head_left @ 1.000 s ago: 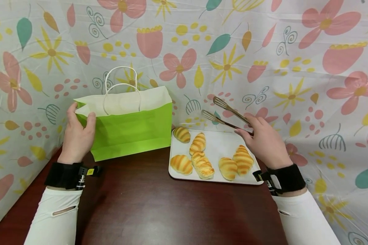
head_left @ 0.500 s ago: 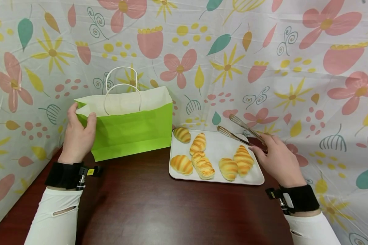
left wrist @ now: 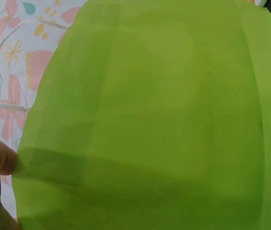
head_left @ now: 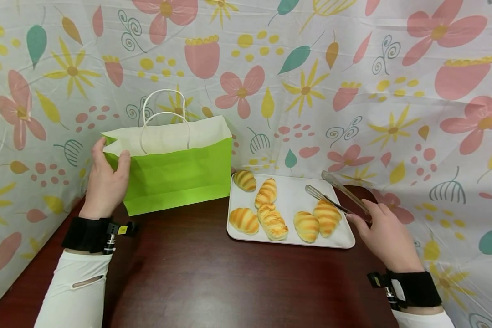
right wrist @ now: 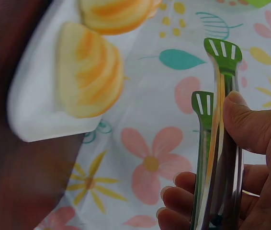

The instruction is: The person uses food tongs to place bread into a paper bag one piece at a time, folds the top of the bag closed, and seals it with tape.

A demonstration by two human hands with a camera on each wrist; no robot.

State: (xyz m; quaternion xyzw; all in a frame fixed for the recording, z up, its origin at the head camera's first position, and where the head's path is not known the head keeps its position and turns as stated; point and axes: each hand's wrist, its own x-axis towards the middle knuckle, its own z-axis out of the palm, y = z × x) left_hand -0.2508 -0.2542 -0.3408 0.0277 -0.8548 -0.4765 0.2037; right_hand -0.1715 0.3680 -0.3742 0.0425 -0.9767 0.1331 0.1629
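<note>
A green paper bag (head_left: 176, 177) with a white lining and white handles stands upright, mouth up, at the left. My left hand (head_left: 106, 182) holds its left side edge, thumb on the front; in the left wrist view the bag's green face (left wrist: 164, 105) fills most of the frame. Metal tongs (head_left: 348, 196) with slotted tips are in my right hand (head_left: 389, 237), thumb on one arm and fingers round the other. The tongs' arms are spread, and one tip overlaps the striped bread roll (head_left: 327, 217) at the tray's right. Nothing lies between the tips.
A white tray (head_left: 291, 191) carries several bread rolls, including a twisted one (head_left: 272, 221) left of centre and a plain oval one (head_left: 306, 226). It sits right of the bag on a dark wooden table (head_left: 213, 282). Behind hangs a flowered curtain (head_left: 246, 59).
My right hand has moved right and down toward me with the tongs, bringing their tips from above the tray's back to its right side. My left hand and the bag stay put.
</note>
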